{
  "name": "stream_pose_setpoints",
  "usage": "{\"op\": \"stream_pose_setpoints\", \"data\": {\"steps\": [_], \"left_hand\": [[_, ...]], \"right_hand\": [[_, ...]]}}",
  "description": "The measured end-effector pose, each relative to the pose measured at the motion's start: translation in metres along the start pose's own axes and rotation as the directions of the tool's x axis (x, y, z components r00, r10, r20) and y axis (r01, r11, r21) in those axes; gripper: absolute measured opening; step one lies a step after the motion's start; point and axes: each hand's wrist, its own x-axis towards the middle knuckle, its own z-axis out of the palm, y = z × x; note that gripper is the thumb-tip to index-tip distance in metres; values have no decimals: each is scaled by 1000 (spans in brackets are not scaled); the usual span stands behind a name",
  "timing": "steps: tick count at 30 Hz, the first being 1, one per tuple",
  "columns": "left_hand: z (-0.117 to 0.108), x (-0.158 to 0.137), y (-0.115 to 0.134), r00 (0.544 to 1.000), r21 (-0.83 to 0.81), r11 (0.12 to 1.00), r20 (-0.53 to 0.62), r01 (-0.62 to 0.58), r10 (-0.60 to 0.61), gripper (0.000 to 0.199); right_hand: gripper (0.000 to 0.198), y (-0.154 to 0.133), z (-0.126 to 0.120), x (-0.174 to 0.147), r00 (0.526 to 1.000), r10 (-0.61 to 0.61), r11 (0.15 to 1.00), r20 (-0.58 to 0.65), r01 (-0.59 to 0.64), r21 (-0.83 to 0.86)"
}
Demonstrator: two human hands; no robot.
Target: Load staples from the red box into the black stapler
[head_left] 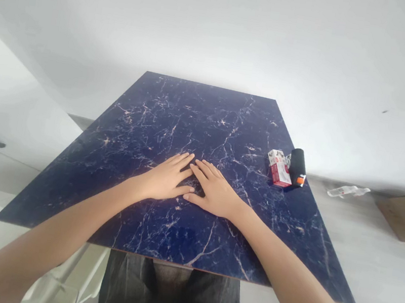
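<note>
Left hand (167, 179) — released, palm-down | Right hand (218, 191) — likewise, fingers spread | Blue table (199, 120), beneath both | Handling: rest lightly, wrists loose

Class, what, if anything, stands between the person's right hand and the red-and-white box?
Nothing visible does: only the marbled blue tabletop shows between the right hand and the red-and-white box. The black cylinder is beside the box, on the side away from that hand.
</note>
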Motion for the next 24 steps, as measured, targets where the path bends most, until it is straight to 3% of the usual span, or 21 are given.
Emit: {"op": "stream_pose_setpoints", "data": {"steps": [6, 18, 21, 24], "left_hand": [[0, 1, 0, 1000, 11, 1000, 18, 9, -9, 76], [1, 0, -2, 998, 15, 1000, -56, -18, 18, 72], [-7, 1, 2, 987, 25, 998, -149, -63, 66, 53], [-15, 2, 5, 956, -3, 994, -274, -114, 109, 30]], "right_hand": [[92, 0, 0, 0, 1000, 2, 1000, 1, -2, -4], [91, 0, 0, -1, 1000, -2, 1000, 3, 2, 18], [89, 1, 1, -1, 1000, -4, 999, -30, 5, 53], [77, 1, -5, 0, 982, -36, 995, -187, 54, 88]]}}
